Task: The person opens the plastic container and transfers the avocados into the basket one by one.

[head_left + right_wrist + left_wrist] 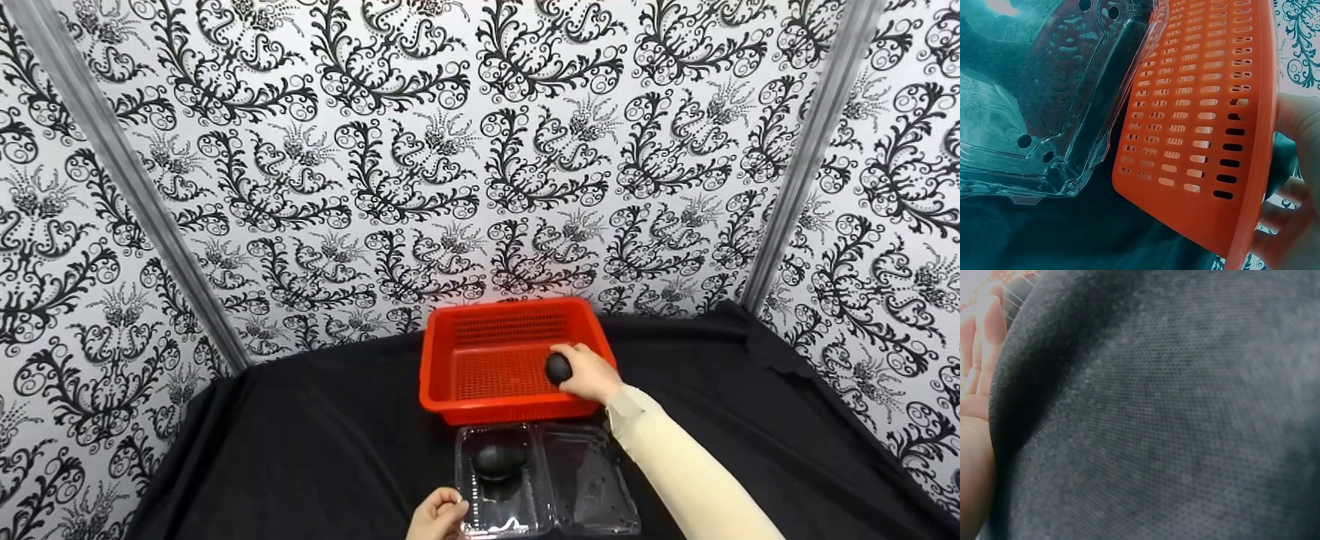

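Observation:
My right hand (592, 375) holds a dark, egg-shaped avocado (558, 369) over the right part of a red plastic basket (491, 411). In the right wrist view, that hand (1297, 191) is partly seen beyond the basket's rim, with the avocado hidden. A clear plastic clamshell box (544, 480) lies opened in front of the basket. Another dark avocado (499, 461) sits in its left half. At the box's left edge, my left hand (439, 514) has curled fingers and seems to pinch the rim. Dark fabric covers most of the left wrist view, beside the left hand (977, 382).
Black cloth (322, 442) covers the table. A wall with black scroll patterns (420, 165) rises right behind the basket, with grey posts (150, 202) at both corners. The clamshell's lid half (589, 480) lies flat beneath the right forearm.

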Motion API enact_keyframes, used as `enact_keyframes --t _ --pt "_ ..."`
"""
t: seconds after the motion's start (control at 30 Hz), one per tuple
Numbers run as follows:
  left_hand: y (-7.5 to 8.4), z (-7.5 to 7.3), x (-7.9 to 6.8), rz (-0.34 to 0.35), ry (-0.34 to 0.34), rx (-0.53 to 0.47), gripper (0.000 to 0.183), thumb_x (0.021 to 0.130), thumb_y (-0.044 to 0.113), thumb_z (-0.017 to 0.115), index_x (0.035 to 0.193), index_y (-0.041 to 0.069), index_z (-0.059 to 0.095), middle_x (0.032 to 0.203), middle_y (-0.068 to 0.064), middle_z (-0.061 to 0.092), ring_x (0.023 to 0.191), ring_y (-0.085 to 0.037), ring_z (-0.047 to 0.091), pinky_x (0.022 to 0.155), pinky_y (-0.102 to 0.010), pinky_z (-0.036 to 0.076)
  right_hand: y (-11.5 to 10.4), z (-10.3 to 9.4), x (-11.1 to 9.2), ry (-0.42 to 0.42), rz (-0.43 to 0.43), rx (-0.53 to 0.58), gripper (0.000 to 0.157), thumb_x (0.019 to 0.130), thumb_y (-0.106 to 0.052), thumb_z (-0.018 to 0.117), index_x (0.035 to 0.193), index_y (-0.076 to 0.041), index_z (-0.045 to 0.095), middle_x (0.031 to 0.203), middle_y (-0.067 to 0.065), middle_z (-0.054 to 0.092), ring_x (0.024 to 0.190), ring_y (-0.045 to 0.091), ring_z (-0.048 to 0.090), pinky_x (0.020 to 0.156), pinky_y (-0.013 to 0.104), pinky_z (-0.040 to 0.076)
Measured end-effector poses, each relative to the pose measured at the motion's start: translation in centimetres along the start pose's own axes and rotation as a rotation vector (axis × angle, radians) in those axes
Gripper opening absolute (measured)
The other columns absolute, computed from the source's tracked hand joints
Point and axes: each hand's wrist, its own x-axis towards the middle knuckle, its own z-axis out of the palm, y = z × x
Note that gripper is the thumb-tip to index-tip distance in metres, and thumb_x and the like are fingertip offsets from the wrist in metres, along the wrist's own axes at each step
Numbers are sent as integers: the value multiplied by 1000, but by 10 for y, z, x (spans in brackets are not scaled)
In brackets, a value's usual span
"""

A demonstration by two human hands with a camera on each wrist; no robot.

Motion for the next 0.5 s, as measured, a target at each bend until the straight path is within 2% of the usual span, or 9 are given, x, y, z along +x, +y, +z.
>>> enact_keyframes --t 0.17,0.3,0.37,0.43,0.5 --pt "1 -1 0 4 -19 -16 35 87 1 61 99 -19 34 58 9 41 47 -1 36 46 -15 43 0 1 2 0 11 11 74 68 -8 78 137 -17 53 119 16 54 92 30 58 77 45 50" --pt "-2 -3 1 7 -24 -13 15 87 1 62 88 -2 47 58 10 41 47 0 37 45 -15 45 1 2 3 14 6 19 71 67 -10 79 134 -15 55 116 15 55 93 30 58 80 46 50" --pt "-4 -3 2 1 -20 -8 12 87 2 62 88 6 51 58 10 41 47 0 40 46 -16 47 1 3 3 21 4 24 69 66 -10 79 131 -14 57 114 16 56 92 31 59 81 47 50" --pt "-5 -3 2 0 -14 -3 13 86 3 63 88 4 50 59 9 43 47 -1 43 47 -18 49 2 3 3 21 8 27 67 66 -11 79 129 -13 57 111 16 57 92 32 59 81 48 50" --pt "-5 -3 1 3 -8 2 19 86 4 63 89 -5 46 59 8 45 47 -2 46 48 -19 51 2 3 2 24 12 34 65 65 -10 79 126 -11 58 109 16 57 93 33 58 82 48 49"
